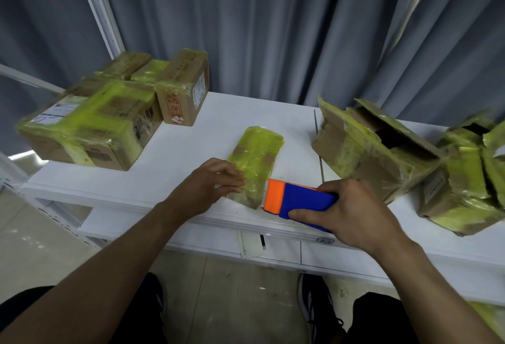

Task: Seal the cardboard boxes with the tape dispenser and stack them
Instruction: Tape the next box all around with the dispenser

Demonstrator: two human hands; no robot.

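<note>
A small flat cardboard box (pixel 257 155), wrapped in yellow-green tape, lies on the white table (pixel 191 141) in front of me. My left hand (pixel 207 185) rests on the box's near left end with the fingers laid over it. My right hand (pixel 352 212) grips the blue and orange tape dispenser (pixel 295 201), whose orange toothed end touches the box's near right corner.
Several taped boxes (pixel 109 114) are stacked at the table's left end. Torn, open-flapped boxes (pixel 377 149) lie in a heap at the right, with another one (pixel 464 179) near the front edge. Grey curtains hang behind the table. My shoes show on the floor below.
</note>
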